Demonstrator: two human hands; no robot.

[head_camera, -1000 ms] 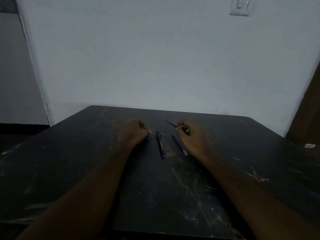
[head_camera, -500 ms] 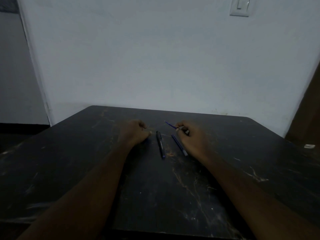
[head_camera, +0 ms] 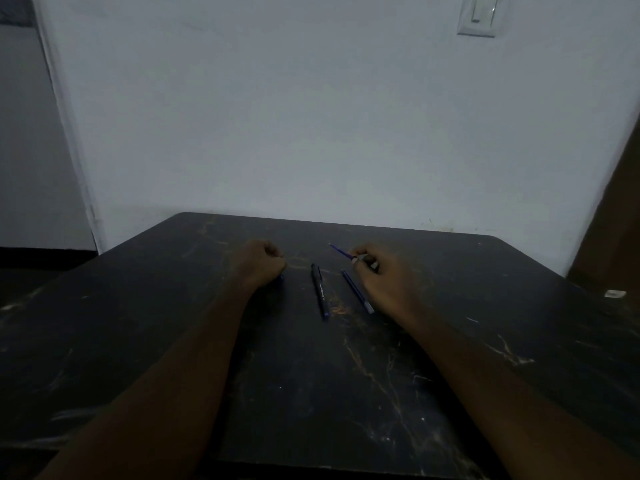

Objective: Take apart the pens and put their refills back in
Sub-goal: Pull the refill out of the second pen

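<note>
Two pens lie side by side on the dark table (head_camera: 311,393) between my hands. The left one is a black pen (head_camera: 319,289) with its cap end pointing away. The right one is a blue pen barrel (head_camera: 357,291) with a grey end nearest me. My right hand (head_camera: 382,275) pinches a thin blue refill (head_camera: 341,252), whose tip points up and to the left. My left hand (head_camera: 263,263) rests as a fist on the table; a small blue bit shows under its edge, but what it holds is hidden.
The table's far edge meets a white wall (head_camera: 346,133) with a light switch (head_camera: 479,13) at the top right. A brown door (head_camera: 620,220) stands on the right, and a small white object (head_camera: 615,293) lies near the table's right edge.
Almost nothing has moved. Both hands stay in place, with the refill still pinched in my right hand and the two pens unmoved.
</note>
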